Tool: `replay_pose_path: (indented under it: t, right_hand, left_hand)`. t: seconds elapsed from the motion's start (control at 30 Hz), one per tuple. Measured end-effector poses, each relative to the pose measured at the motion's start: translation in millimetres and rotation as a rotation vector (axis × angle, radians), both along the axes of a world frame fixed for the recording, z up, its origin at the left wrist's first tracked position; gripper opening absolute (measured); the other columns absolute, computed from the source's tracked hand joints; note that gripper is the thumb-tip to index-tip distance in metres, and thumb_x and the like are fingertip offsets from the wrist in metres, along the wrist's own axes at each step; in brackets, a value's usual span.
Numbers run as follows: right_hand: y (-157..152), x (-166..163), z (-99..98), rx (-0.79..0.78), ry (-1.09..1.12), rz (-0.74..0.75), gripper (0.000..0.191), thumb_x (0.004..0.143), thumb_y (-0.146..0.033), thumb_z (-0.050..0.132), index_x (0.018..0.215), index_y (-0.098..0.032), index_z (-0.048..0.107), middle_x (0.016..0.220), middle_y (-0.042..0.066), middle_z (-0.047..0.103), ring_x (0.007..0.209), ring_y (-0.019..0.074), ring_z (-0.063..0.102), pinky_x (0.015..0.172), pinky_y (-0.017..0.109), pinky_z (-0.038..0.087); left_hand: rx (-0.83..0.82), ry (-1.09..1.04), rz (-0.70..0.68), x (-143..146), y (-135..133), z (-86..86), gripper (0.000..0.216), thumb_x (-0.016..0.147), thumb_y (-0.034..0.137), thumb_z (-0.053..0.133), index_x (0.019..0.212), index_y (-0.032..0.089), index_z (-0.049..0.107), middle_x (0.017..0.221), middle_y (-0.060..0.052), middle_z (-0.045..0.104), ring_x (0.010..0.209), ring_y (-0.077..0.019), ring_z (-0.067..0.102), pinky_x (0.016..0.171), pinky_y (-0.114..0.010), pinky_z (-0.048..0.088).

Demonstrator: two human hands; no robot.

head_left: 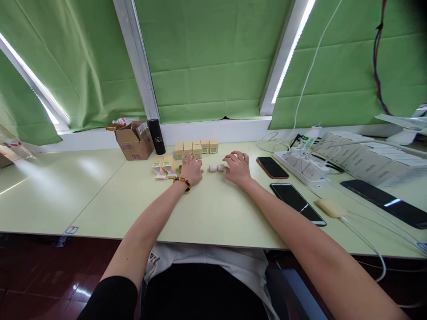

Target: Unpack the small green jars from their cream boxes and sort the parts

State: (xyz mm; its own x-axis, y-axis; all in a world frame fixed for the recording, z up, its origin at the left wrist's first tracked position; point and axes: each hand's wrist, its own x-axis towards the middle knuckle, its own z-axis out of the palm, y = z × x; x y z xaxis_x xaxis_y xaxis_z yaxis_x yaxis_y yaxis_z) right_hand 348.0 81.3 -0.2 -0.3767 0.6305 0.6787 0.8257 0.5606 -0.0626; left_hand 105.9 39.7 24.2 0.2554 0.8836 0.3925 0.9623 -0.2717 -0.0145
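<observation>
Left hand (192, 170): lying palm down on the pale green table (213, 213), fingers loosely spread and curled over something small and green at its inner edge; whether it is actually gripping that item cannot be told. A beaded bracelet (183, 182) is sitting on the wrist.

Right hand (237, 169): resting palm down, fingers bent and slightly apart, fingertips just beside two small white pieces (216, 167); it is holding nothing that can be seen.

Small white pieces: lying on the table between the two hands, close together, nearer the right hand's fingers.

Row of small tan boxes (196, 147): standing side by side just beyond the left hand, each showing a green patch on its front.

Opened tan boxes (163, 168): lying with flaps open, just left of the left hand.

Black cylinder flask (156, 136): standing upright behind the opened boxes, beside a cardboard carton (135, 141) with its flaps up.

Phone with reddish edge (272, 167): lying flat, screen dark, near the right hand.

Second dark phone (297, 203): lying flat alongside the right forearm.

White power strip (302, 166): sitting further right, with plugs and white cables running from it.

Pale yellow oval object (331, 208): lying just right of the second phone, with a white cable attached.

Green blinds (213, 58): hanging across the windows behind the table.
</observation>
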Motion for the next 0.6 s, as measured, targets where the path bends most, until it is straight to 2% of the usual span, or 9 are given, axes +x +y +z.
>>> replay_pose_path:
  t: [0.17, 0.33, 0.6]
  right_hand:
    - [-3, -4, -9.6, -0.001, -0.095, -0.048, 0.035, 0.086, -0.022, 0.062, 0.118, -0.019, 0.076, 0.146, 0.016, 0.061, 0.142, 0.0385, 0.036, 0.116, 0.056, 0.023]
    - [1, -6, -11.9, 0.01, -0.132, -0.047, 0.024, 0.089, -0.021, 0.06, 0.101, -0.021, 0.08, 0.145, 0.014, 0.059, 0.144, 0.037, 0.034, 0.117, 0.057, 0.024]
    - [1, -5, -11.1, -0.009, -0.11, -0.028, 0.027, 0.085, -0.014, 0.06, 0.101, -0.021, 0.081, 0.144, 0.013, 0.059, 0.143, 0.0363, 0.034, 0.118, 0.056, 0.023]
  left_hand:
    - [0.001, -0.043, -0.043, 24, 10, -3.6, 0.038, 0.095, 0.037, 0.065, 0.13, 0.022, 0.065, 0.142, -0.014, 0.061, 0.152, -0.0386, 0.03, 0.124, -0.06, 0.023]
    - [-0.042, -0.01, -0.044, 44, 20, -6.9, 0.026, 0.097, 0.037, 0.065, 0.117, 0.022, 0.072, 0.136, -0.013, 0.064, 0.15, -0.0381, 0.03, 0.121, -0.059, 0.026]
    - [-0.021, 0.038, -0.047, 50, 18, -2.7, 0.022, 0.098, 0.03, 0.063, 0.113, 0.019, 0.075, 0.13, -0.016, 0.067, 0.15, -0.0385, 0.032, 0.122, -0.06, 0.024]
